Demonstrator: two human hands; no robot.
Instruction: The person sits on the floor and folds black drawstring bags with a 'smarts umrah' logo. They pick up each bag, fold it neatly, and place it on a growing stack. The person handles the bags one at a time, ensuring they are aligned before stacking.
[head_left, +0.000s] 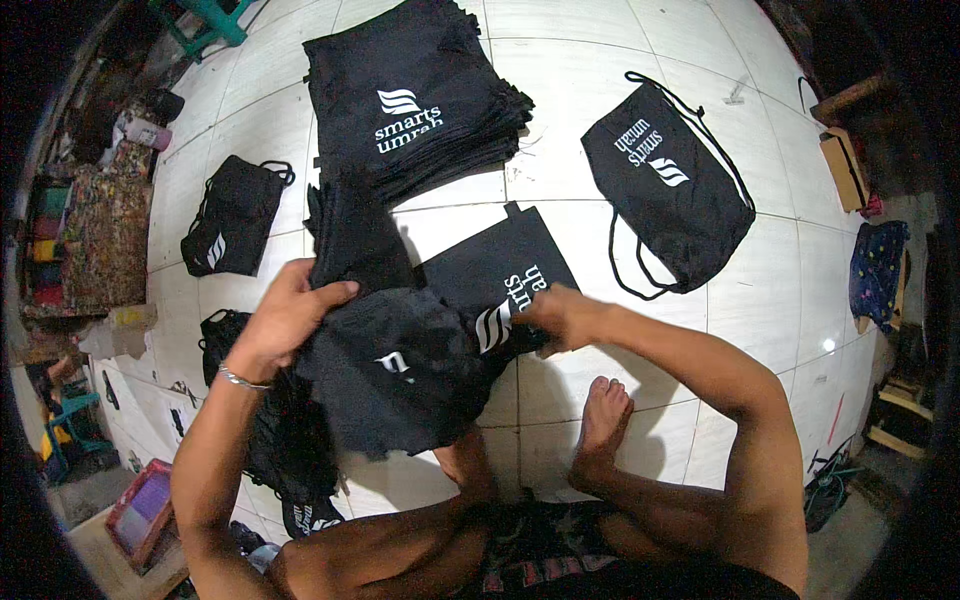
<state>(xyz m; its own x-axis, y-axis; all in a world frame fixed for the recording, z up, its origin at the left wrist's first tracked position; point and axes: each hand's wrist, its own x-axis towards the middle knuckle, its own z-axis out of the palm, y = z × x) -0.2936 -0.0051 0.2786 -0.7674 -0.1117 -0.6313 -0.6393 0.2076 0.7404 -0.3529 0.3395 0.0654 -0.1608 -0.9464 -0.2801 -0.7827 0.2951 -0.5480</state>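
Observation:
Black fabric with a white print (397, 375) hangs from my left hand (296, 315), its thumb on top and the fingers partly hidden. My right hand (559, 319) is closed on the edge of a black printed fabric piece (487, 262) that lies partly under the first. Behind my left hand, folded black cloth (360, 232) reaches up to a thick stack of black printed fabric panels (405, 90). A black drawstring bag (667, 187) lies at the right, its cords spread beside it. At the left is a smaller folded drawstring bag (236, 217).
A heap of black bags (289, 435) lies by my left forearm. My bare feet rest on the white tiled floor (757, 300). A red-framed screen (142, 510) is at lower left, a green plastic stool (206, 26) at upper left, and a cardboard box (844, 169) at right.

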